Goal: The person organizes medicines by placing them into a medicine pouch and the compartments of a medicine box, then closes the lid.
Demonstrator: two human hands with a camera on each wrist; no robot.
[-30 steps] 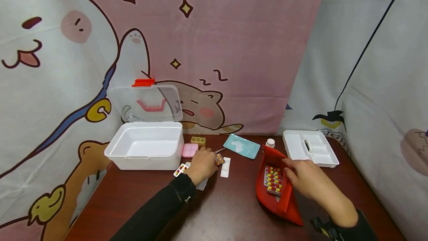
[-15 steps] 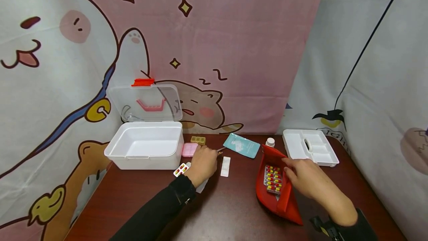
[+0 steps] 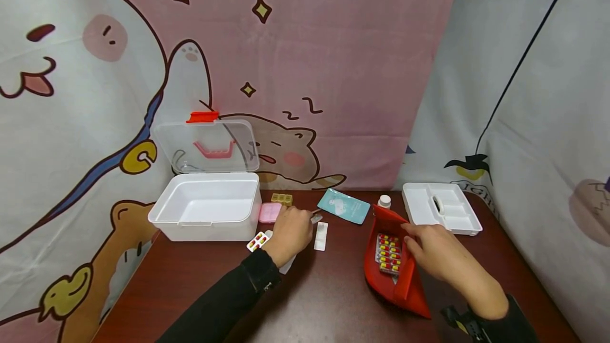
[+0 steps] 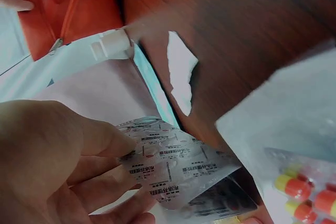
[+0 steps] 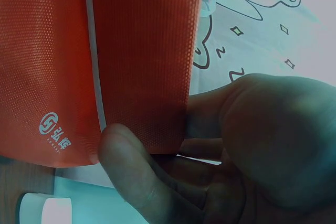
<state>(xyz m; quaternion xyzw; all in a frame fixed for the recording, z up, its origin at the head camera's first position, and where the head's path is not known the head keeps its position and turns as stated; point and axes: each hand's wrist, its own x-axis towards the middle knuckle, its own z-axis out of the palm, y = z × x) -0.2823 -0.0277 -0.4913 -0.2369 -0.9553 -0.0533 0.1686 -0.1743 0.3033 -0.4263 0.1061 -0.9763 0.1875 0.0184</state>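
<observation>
My left hand (image 3: pixel 289 232) pinches a foil blister pack (image 4: pixel 170 163) between thumb and fingers, its printed back facing the left wrist camera. Close by lies another blister pack (image 3: pixel 258 241) with red and yellow capsules, on the table beside the white box. On the right, my right hand (image 3: pixel 436 250) grips the edge of a red zippered pouch (image 3: pixel 376 279) and keeps its mouth apart. Inside the pouch, capsule blister packs (image 3: pixel 389 254) show. The right wrist view has the pouch's printed face (image 5: pixel 142 61) filling the upper left, with thumb and fingers at its corner.
An open white box (image 3: pixel 205 231) with a clear lid (image 3: pixel 209 136) stands at the left. Between the hands lie a pink case (image 3: pixel 269 213), a yellow pill box (image 3: pixel 282 199), a white strip (image 3: pixel 321 236) and a teal packet (image 3: pixel 344 206). Behind the pouch are a white bottle (image 3: pixel 384 202) and a divided tray (image 3: pixel 459 210).
Under my left hand, the capsule pack that showed to its right has gone from sight, and a foil edge shows there now. My right hand stays on the pouch.
</observation>
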